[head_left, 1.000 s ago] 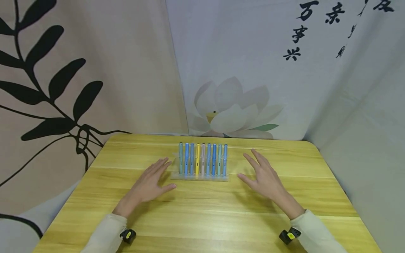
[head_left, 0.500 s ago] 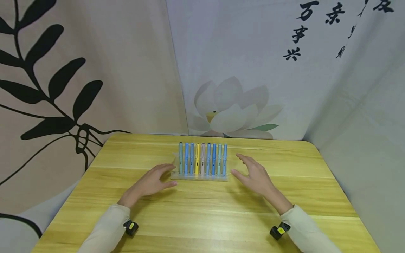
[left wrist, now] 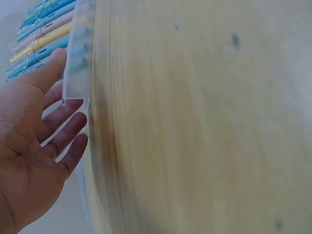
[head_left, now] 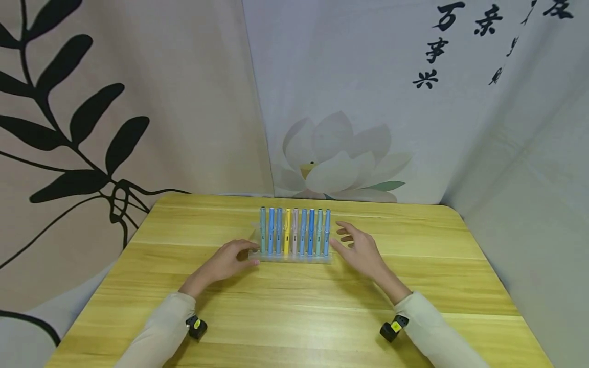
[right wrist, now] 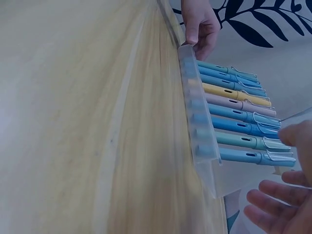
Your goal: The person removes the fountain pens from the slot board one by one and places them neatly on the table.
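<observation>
A clear pen stand [head_left: 291,259] holds a row of several upright pens, mostly blue and green, with one yellow pen [head_left: 287,232] and one pale pink pen [head_left: 295,232]. My left hand [head_left: 224,265] is at the stand's left end. In the left wrist view its thumb [left wrist: 57,58] lies against the stand's end, and the other fingers curl behind it. To the right of the stand, my right hand [head_left: 363,251] has its fingers spread and slightly bent. The right wrist view shows a gap between that hand and the nearest blue pen [right wrist: 253,156].
The wooden table [head_left: 294,317] carries the stand near its far side. Behind it hang a beige curtain with black leaves [head_left: 83,115] and a pale curtain with a printed lotus [head_left: 345,153]. A small black device [head_left: 197,327] sits on each wrist.
Both hands have moved in toward the stand, the left reaching its left end and the right coming leftward beside the last pen. The stand and pens have stayed put.
</observation>
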Motion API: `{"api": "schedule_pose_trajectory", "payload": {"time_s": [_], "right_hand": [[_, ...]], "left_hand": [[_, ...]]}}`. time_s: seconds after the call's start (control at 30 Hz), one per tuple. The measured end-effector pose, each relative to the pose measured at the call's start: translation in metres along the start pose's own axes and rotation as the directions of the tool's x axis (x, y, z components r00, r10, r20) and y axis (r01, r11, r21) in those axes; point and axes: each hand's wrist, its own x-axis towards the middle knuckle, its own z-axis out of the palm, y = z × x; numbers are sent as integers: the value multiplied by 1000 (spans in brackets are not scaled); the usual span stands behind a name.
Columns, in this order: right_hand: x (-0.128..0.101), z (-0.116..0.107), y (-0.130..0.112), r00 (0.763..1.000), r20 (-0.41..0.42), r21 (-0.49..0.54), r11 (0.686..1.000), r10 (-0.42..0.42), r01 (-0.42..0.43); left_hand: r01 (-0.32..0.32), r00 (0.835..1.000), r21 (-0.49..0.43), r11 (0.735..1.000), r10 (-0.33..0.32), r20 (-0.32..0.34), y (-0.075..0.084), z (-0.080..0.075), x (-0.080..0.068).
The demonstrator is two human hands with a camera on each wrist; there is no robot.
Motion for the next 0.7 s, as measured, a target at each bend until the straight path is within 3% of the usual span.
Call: {"api": "schedule_pose_trajectory", "payload": {"time_s": [0.3, 0.7], "right_hand": [[9, 7, 0, 996, -24, 123, 989, 90, -87], [16, 18, -4, 982, -62, 142, 975, 179, -169]], "left_hand": [[-61, 998, -17, 998, 61, -13, -6, 3, 3], [-71, 997, -16, 997, 71, -29, -8, 6, 5]]}}
